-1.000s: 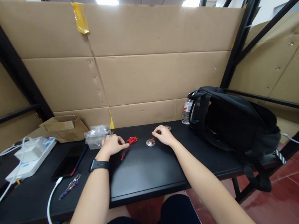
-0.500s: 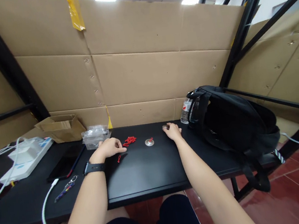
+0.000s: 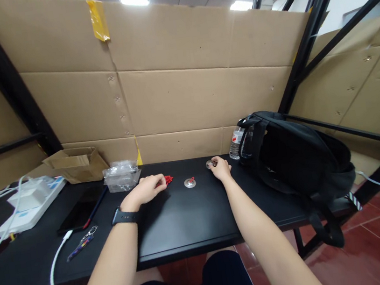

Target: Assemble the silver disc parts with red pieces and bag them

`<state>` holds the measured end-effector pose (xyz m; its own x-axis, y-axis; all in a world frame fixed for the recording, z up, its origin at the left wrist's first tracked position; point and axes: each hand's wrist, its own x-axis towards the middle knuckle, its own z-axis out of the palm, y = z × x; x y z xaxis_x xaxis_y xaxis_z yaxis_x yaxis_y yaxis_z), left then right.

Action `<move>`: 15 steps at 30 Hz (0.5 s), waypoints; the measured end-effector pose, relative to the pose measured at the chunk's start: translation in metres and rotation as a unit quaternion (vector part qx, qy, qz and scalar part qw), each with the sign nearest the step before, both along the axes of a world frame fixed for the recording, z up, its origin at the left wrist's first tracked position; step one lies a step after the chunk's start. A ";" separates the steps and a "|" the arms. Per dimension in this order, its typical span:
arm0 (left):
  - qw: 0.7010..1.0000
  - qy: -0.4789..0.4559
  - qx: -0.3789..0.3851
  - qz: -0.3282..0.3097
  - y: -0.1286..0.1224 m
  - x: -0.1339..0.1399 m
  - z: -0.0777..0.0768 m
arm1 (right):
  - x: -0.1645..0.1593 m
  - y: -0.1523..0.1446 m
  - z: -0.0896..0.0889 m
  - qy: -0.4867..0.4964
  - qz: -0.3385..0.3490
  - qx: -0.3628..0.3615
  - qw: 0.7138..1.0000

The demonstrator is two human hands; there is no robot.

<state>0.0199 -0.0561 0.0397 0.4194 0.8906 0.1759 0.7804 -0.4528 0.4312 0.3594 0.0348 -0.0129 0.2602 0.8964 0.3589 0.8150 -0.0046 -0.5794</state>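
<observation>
On the black tabletop (image 3: 187, 225), the step in hand looks like picking up small parts. A black fabric backpack (image 3: 303, 145) and a clear plastic bottle (image 3: 236, 143) limit room at the right. The left hand (image 3: 147, 188) curls at a bunched red cord pile (image 3: 169, 179); whether it grips, I cannot tell. The right hand (image 3: 221, 168) reaches a round clear disc (image 3: 209, 164), hold unclear. A clear red-looped disc (image 3: 189, 184) lies between. Parting the cords would call for a fine pinch.
</observation>
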 end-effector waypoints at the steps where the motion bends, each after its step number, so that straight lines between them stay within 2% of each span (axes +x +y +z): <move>1: 0.999 -0.030 0.019 -0.003 0.000 0.006 0.000 | 0.000 0.000 0.001 0.011 0.003 0.014 1.000; 4: 0.993 -0.094 0.069 0.023 0.003 0.022 -0.003 | -0.008 -0.003 0.006 0.080 0.071 0.061 0.992; 8: 0.979 -0.156 0.103 0.075 0.010 0.035 -0.011 | -0.034 -0.017 0.014 0.216 0.214 0.102 0.947; 12: 0.966 -0.229 0.075 0.096 0.016 0.034 -0.018 | -0.066 -0.042 0.024 0.293 0.318 0.088 0.898; 15: 0.955 -0.277 0.047 0.096 0.020 0.034 -0.022 | -0.083 -0.057 0.028 0.315 0.365 0.073 0.873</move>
<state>0.0535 -0.0363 0.0174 0.0697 0.9107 0.4071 0.5169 -0.3820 0.7661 0.2763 -0.0217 0.0154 -0.1749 0.8626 0.4748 0.0893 0.4941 -0.8648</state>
